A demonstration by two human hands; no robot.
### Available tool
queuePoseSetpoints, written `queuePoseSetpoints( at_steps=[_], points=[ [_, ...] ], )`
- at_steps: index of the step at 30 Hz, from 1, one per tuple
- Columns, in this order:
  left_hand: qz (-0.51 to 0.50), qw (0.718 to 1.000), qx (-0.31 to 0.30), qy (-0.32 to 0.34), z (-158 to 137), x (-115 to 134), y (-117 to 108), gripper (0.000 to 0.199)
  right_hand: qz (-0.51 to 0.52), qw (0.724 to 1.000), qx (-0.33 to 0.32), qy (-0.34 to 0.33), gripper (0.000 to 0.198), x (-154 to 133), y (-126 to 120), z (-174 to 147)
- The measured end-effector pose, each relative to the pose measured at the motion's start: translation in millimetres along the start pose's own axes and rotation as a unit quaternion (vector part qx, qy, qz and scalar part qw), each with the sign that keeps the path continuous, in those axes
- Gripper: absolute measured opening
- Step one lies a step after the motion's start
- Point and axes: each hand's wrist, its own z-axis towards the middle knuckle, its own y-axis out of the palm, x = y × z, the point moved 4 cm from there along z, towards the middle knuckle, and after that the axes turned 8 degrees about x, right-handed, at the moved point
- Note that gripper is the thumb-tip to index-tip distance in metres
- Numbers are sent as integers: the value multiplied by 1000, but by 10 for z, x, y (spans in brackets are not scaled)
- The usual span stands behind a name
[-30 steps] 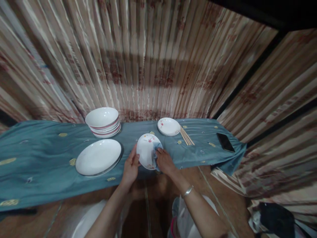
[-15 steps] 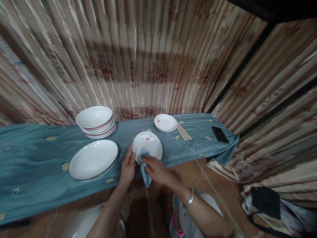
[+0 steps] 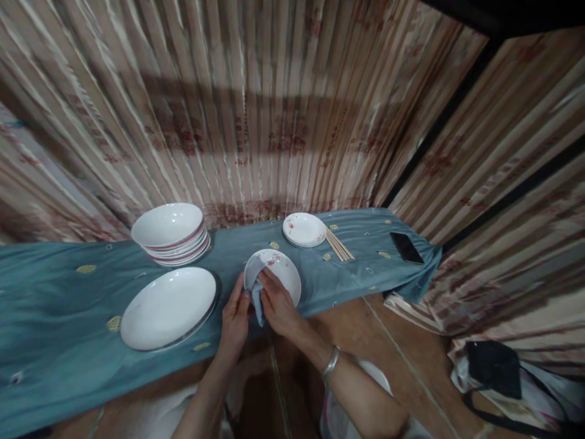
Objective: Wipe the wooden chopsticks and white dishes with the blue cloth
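Note:
A small white plate (image 3: 287, 277) with a floral print is held over the front part of the table. My left hand (image 3: 235, 311) grips its left edge, thumb near the rim and fingers mostly hidden behind. Pressed to the plate's inner left side is a light blue cloth (image 3: 256, 281), with a loose end hanging below the rim. My right hand (image 3: 277, 303), a silver bangle on its wrist, is closed on the cloth, fingers pointing up across the plate.
A stack of white bowls (image 3: 169, 225) stands at the left, with large oval plates (image 3: 169, 310) before it. Small floral plates (image 3: 304, 229) lie beyond my hands, beside several chopsticks (image 3: 339, 245). A black phone (image 3: 406, 247) rests on the blue tablecloth (image 3: 365, 274). Curtains hang behind.
My right hand has moved the cloth up and left across the plate, toward its upper left rim. My left hand still grips the plate's left edge. The view has shifted slightly.

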Motion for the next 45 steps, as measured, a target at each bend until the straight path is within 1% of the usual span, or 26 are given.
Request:
queuePoseSetpoints(
  at_steps=[2,5,7,8,10,12,14,16,18,22,25,28,30,32,35,37,41,43,45],
  points=[
    [-21,1000,-5,-16,-33,-5,28,69,-17,999,15,-34,53,-34,-25,80],
    [-52,998,-10,-24,-89,10,64,73,-62,993,11,-101,53,-71,-2,208],
    [-56,998,-21,-29,-124,34,82,77,-112,986,12,-125,50,-45,25,307],
    [-56,998,-29,-30,-139,52,89,78,-140,982,17,-126,47,-15,31,362],
    [-59,997,-43,-29,-164,91,97,80,-193,975,33,-103,43,71,15,482],
    [-61,997,-43,-31,-176,114,96,82,-246,967,31,-64,36,177,-27,594],
    [-65,997,-37,-35,-178,113,92,84,-306,952,9,-18,31,296,-96,670],
    [-72,996,-33,-40,-177,92,86,86,-363,930,-21,48,28,436,-197,683],
    [-80,995,-32,-46,-178,61,77,87,-392,910,-54,122,25,579,-311,610],
    [-90,994,-32,-54,-189,17,48,86,-415,886,-81,192,22,718,-506,293],
    [-95,994,-35,-49,-190,28,46,82,-460,862,-105,188,21,680,-564,29],
    [-107,993,-34,-34,-169,62,66,80,-492,848,-127,150,20,551,-537,-170],
    [-118,992,-26,-30,-146,72,80,80,-494,851,-130,117,19,438,-488,-264],
    [-126,991,-21,-35,-126,65,92,80,-478,865,-130,84,19,315,-425,-338],
    [-134,990,-16,-34,-102,43,95,73,-412,902,-121,39,21,116,-319,-410],
    [-123,992,-10,-19,-85,37,83,65,-354,928,-113,20,21,-8,-246,-421],
    [-86,996,11,27,-46,61,48,51,-219,972,-86,27,24,-137,-97,-322],
    [-81,996,20,35,-33,74,38,47,-155,984,-74,42,25,-130,-24,-236],
    [-76,996,20,28,-27,78,39,45,-105,991,-60,56,28,-104,26,-160]
  ],
)
